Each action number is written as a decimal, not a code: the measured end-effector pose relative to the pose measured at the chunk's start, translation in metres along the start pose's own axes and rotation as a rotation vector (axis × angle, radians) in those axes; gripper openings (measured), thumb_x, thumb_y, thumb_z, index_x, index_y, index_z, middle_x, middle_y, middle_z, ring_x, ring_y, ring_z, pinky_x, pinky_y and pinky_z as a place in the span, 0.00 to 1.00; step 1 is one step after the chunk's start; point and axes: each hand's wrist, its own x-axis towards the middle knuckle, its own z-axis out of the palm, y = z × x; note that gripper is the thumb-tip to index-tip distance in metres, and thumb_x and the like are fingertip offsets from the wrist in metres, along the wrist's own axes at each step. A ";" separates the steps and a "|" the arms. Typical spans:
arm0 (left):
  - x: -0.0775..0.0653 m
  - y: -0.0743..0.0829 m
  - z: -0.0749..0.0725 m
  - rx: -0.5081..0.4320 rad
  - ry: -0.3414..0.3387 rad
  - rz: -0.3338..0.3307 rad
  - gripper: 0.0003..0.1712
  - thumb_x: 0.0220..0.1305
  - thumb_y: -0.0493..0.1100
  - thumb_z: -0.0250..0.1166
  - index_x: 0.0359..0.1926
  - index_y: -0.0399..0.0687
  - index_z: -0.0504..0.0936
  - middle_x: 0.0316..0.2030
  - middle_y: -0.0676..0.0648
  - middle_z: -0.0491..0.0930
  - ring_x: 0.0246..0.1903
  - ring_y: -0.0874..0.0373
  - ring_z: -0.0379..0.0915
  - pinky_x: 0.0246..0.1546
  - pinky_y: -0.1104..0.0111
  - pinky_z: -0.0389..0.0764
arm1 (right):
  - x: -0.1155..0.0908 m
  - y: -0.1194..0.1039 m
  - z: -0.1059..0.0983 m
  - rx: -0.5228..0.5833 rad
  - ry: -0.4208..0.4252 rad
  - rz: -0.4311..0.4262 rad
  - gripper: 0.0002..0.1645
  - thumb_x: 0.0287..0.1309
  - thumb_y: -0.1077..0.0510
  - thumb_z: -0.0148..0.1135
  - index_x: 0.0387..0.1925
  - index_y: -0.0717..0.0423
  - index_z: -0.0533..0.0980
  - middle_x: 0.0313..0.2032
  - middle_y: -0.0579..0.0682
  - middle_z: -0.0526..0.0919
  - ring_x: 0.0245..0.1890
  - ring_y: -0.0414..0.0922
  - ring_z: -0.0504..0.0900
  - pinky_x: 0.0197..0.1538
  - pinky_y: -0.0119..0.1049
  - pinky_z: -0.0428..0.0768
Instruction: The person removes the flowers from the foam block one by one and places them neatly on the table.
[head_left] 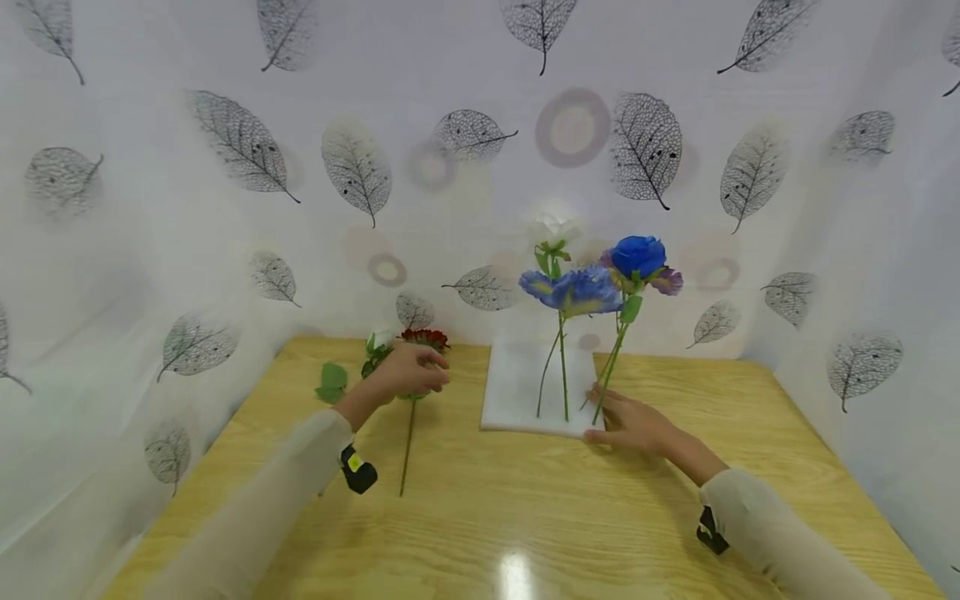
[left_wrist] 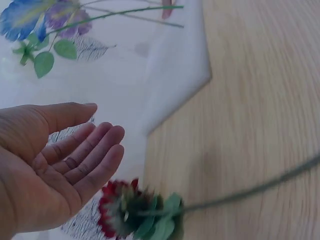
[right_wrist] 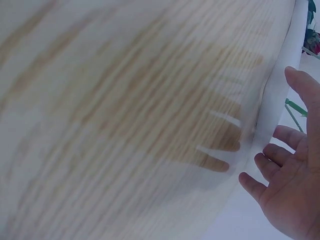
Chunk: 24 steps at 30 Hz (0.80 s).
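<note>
White foam board (head_left: pixel 512 408), one: flat on the wood-grain counter (head_left: pixel 465 517), its right near corner at the right fingers.

Stems standing in board, left of the right fingers: white rose (head_left: pixel 555 231), blue-violet iris (head_left: pixel 576 292), blue rose (head_left: pixel 638 254) and, behind it, purple bloom (head_left: pixel 669 282). Blue rose leans; depth of stems in the foam not visible.

Right hand (head_left: pixel 637 427), one: fingers spread loosely against the board's edge, gripping nothing. Risk: light contact may let the board slide or lift under a push; a knock from these fingers could tip the blue rose, whose stem foot is closest.

Left hand (head_left: pixel 405 371), one: fingers relaxed, slightly bent, holding nothing.

Red many-petalled flower (head_left: pixel 426 337), one: lying just beside the left fingers, head away, bare stem running back toward the person. Contact with the fingers cannot be told. Risk: a grasp at the head, rather than the stem, may crush petals or pull the head loose.

White bloom (head_left: pixel 378 340), one: partly hidden behind the left fingers, close to the red flower. Risk: leaves may snag, dragging both together.

General hazard: top-heavy blooms on thin stems; crowding could cause heads to tangle, shallow seating a topple.
</note>
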 end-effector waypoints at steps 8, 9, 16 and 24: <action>0.035 0.005 0.058 -0.136 -0.050 0.064 0.16 0.62 0.39 0.63 0.50 0.39 0.80 0.42 0.37 0.82 0.43 0.43 0.80 0.48 0.51 0.79 | 0.000 -0.003 -0.001 -0.015 0.013 -0.012 0.49 0.54 0.32 0.57 0.69 0.56 0.59 0.69 0.61 0.57 0.63 0.63 0.65 0.58 0.58 0.70; 0.039 0.005 0.065 -0.152 -0.059 0.067 0.16 0.62 0.39 0.63 0.50 0.39 0.80 0.43 0.36 0.82 0.43 0.44 0.80 0.48 0.51 0.79 | 0.001 -0.003 -0.001 -0.014 0.013 -0.010 0.49 0.54 0.31 0.57 0.69 0.56 0.59 0.69 0.61 0.57 0.63 0.63 0.65 0.58 0.58 0.70; 0.054 0.005 0.105 -0.205 -0.115 0.042 0.19 0.62 0.39 0.63 0.52 0.35 0.78 0.44 0.39 0.83 0.41 0.50 0.82 0.45 0.57 0.82 | 0.003 -0.001 0.001 -0.009 0.008 -0.007 0.50 0.54 0.30 0.56 0.69 0.56 0.59 0.69 0.60 0.57 0.63 0.62 0.65 0.58 0.58 0.70; 0.061 0.004 0.130 -0.177 -0.120 0.092 0.16 0.61 0.39 0.64 0.49 0.37 0.81 0.46 0.40 0.82 0.43 0.55 0.80 0.44 0.63 0.83 | 0.003 0.000 0.002 -0.001 0.015 0.008 0.51 0.53 0.28 0.55 0.69 0.56 0.60 0.69 0.60 0.57 0.64 0.61 0.64 0.60 0.56 0.70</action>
